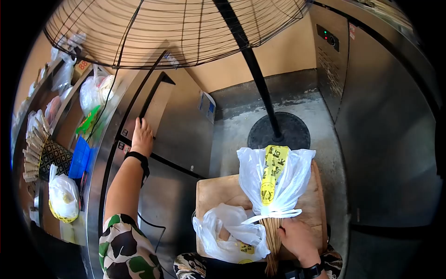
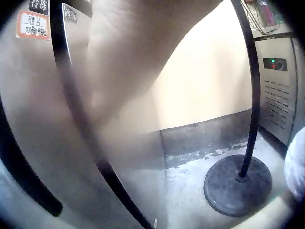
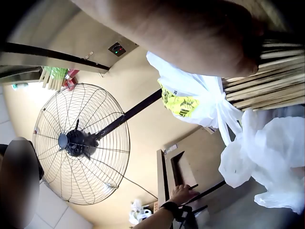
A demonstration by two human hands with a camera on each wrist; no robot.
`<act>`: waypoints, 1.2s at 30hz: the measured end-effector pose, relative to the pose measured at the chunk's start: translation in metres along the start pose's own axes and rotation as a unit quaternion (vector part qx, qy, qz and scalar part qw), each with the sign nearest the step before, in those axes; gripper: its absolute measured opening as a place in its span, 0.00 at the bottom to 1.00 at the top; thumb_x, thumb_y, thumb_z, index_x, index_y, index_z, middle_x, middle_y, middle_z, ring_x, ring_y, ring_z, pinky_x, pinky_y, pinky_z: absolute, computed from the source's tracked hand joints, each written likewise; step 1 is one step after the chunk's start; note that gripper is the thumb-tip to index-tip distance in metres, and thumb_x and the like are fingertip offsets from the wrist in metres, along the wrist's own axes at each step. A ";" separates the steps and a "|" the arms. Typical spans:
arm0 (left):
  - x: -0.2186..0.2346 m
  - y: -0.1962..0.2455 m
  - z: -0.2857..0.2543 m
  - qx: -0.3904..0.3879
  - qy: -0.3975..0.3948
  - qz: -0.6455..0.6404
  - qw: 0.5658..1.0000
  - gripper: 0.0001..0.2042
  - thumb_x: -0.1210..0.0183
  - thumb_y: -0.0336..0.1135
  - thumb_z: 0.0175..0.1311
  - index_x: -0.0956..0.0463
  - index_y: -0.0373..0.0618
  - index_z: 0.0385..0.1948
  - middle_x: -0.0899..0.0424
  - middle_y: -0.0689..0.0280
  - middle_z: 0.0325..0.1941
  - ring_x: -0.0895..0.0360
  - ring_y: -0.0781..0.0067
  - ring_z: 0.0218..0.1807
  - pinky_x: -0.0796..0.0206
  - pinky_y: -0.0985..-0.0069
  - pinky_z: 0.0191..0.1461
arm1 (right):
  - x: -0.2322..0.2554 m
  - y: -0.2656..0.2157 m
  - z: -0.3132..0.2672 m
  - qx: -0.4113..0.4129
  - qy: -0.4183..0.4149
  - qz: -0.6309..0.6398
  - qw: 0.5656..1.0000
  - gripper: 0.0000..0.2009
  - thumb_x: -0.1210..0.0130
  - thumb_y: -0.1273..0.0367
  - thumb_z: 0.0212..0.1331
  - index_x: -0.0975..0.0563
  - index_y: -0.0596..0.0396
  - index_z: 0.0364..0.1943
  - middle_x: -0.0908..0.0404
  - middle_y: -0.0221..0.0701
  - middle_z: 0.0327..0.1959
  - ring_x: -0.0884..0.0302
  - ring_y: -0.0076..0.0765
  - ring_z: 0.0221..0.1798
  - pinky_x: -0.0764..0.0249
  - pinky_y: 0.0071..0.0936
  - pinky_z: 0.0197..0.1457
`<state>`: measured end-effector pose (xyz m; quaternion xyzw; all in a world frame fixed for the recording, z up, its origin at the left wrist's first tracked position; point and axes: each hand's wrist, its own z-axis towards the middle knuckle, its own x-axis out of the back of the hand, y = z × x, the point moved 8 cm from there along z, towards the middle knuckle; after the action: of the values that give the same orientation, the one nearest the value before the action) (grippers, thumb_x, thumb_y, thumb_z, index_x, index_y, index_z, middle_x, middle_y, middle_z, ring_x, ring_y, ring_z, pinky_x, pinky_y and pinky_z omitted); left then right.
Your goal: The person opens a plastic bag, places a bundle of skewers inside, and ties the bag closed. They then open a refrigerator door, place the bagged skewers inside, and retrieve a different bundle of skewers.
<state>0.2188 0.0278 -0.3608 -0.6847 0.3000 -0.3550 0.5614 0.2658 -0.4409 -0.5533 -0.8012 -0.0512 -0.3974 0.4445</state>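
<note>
My left hand [image 1: 143, 137] touches the stainless freezer door [image 1: 179, 104], at the lower end of its dark handle [image 1: 153, 93]; its fingers point up and away from me. The left wrist view shows only a blurred part of that hand. Near my lap, my right hand [image 1: 299, 239] grips a bundle of bamboo skewers [image 1: 271, 237] just below a knotted white plastic bag [image 1: 297, 176] with a yellow printed strip. This bag covers the upper end of the bundle and hides what is inside. Beside it lies a second, crumpled white bag [image 1: 216, 232].
Under both bags is a wooden board [image 1: 209, 190]. A standing fan with a wire cage [image 1: 186, 32] and round black base [image 1: 297, 132] stands ahead. Shelves at left hold bagged goods [image 1: 64, 195] and a blue container [image 1: 81, 158]. Another steel cabinet [image 1: 385, 116] stands at right.
</note>
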 end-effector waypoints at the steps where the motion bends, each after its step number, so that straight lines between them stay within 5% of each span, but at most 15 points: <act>1: -0.005 0.002 0.000 -0.014 -0.014 0.001 1.000 0.21 0.54 0.41 0.63 0.27 0.46 0.55 0.30 0.60 0.62 0.47 0.56 0.71 0.64 0.51 0.74 | 0.000 0.000 -0.001 -0.001 -0.001 0.000 1.000 0.13 0.46 0.63 0.55 0.26 0.60 0.34 0.21 0.44 0.36 0.23 0.52 0.40 0.28 0.46 0.44; 4: 0.006 0.002 -0.004 -0.038 -0.048 -0.013 0.998 0.19 0.52 0.39 0.62 0.25 0.44 0.52 0.26 0.59 0.55 0.38 0.58 0.64 0.61 0.51 0.73 | 0.000 0.000 -0.003 0.012 0.008 0.004 1.000 0.13 0.46 0.64 0.55 0.26 0.60 0.36 0.21 0.44 0.36 0.23 0.52 0.40 0.28 0.45 0.44; 8: -0.011 0.006 0.005 0.008 0.008 0.005 1.000 0.15 0.55 0.38 0.66 0.25 0.49 0.50 0.25 0.65 0.50 0.34 0.60 0.59 0.58 0.48 0.71 | 0.000 -0.003 -0.003 0.024 0.009 -0.016 1.000 0.14 0.45 0.64 0.55 0.27 0.61 0.39 0.21 0.45 0.37 0.22 0.51 0.41 0.27 0.44 0.44; 13: -0.008 0.012 0.006 0.010 0.013 -0.002 1.000 0.13 0.53 0.39 0.66 0.24 0.52 0.48 0.25 0.65 0.49 0.33 0.60 0.58 0.55 0.44 0.69 | -0.007 0.000 -0.003 0.037 0.028 -0.018 0.999 0.14 0.45 0.65 0.55 0.28 0.61 0.40 0.21 0.46 0.36 0.23 0.50 0.41 0.27 0.44 0.43; 16: -0.044 0.026 0.033 0.017 0.025 0.051 0.998 0.15 0.53 0.40 0.66 0.25 0.53 0.50 0.24 0.66 0.50 0.31 0.59 0.58 0.55 0.45 0.69 | -0.004 -0.002 -0.009 0.035 0.027 -0.013 0.999 0.14 0.45 0.65 0.55 0.28 0.61 0.40 0.22 0.45 0.36 0.23 0.51 0.40 0.26 0.44 0.43; 21: -0.066 0.042 0.049 -0.027 -0.034 0.180 0.983 0.14 0.54 0.41 0.68 0.24 0.56 0.50 0.23 0.67 0.46 0.26 0.62 0.51 0.47 0.56 0.58 | 0.001 0.002 -0.015 0.041 0.025 0.003 0.999 0.14 0.45 0.64 0.55 0.28 0.61 0.38 0.22 0.44 0.36 0.22 0.50 0.39 0.26 0.43 0.44; 22: -0.073 0.041 0.051 -0.004 -0.084 0.170 0.982 0.14 0.53 0.42 0.67 0.24 0.57 0.50 0.25 0.69 0.44 0.28 0.65 0.49 0.47 0.60 0.56 | 0.000 0.003 -0.014 0.041 0.020 0.006 0.999 0.13 0.45 0.64 0.55 0.27 0.61 0.38 0.22 0.44 0.35 0.22 0.50 0.39 0.26 0.43 0.44; 25: -0.039 0.024 0.031 0.059 -0.028 0.055 0.996 0.12 0.55 0.41 0.68 0.24 0.58 0.47 0.28 0.69 0.47 0.32 0.66 0.54 0.49 0.60 0.59 | 0.000 0.004 -0.010 0.036 0.011 0.004 0.999 0.13 0.45 0.64 0.55 0.27 0.60 0.36 0.22 0.44 0.35 0.22 0.50 0.38 0.26 0.43 0.43; 30: -0.040 0.018 0.030 0.023 0.000 0.059 0.998 0.13 0.53 0.42 0.67 0.27 0.55 0.48 0.28 0.68 0.48 0.33 0.65 0.56 0.62 0.48 0.71 | -0.005 0.005 0.000 0.032 -0.001 -0.007 0.999 0.12 0.45 0.64 0.55 0.26 0.60 0.36 0.21 0.44 0.35 0.21 0.50 0.37 0.26 0.44 0.42; 33: -0.039 0.024 0.032 -0.032 -0.003 0.083 0.996 0.11 0.54 0.38 0.67 0.26 0.56 0.47 0.27 0.67 0.46 0.32 0.65 0.55 0.61 0.48 0.70 | -0.008 0.006 0.001 0.023 0.003 -0.014 1.000 0.12 0.45 0.64 0.55 0.26 0.59 0.35 0.21 0.43 0.33 0.21 0.50 0.37 0.26 0.44 0.41; 36: -0.050 0.031 0.037 -0.062 -0.002 0.057 0.996 0.10 0.51 0.38 0.65 0.26 0.60 0.46 0.26 0.70 0.45 0.32 0.68 0.55 0.47 0.55 0.63 | -0.004 0.003 0.002 0.030 0.015 -0.012 0.999 0.11 0.45 0.64 0.55 0.26 0.59 0.34 0.21 0.42 0.32 0.21 0.49 0.37 0.26 0.43 0.41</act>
<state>0.2208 0.0833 -0.4028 -0.7007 0.3587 -0.3013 0.5381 0.2660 -0.4402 -0.5590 -0.7809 -0.0660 -0.4132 0.4639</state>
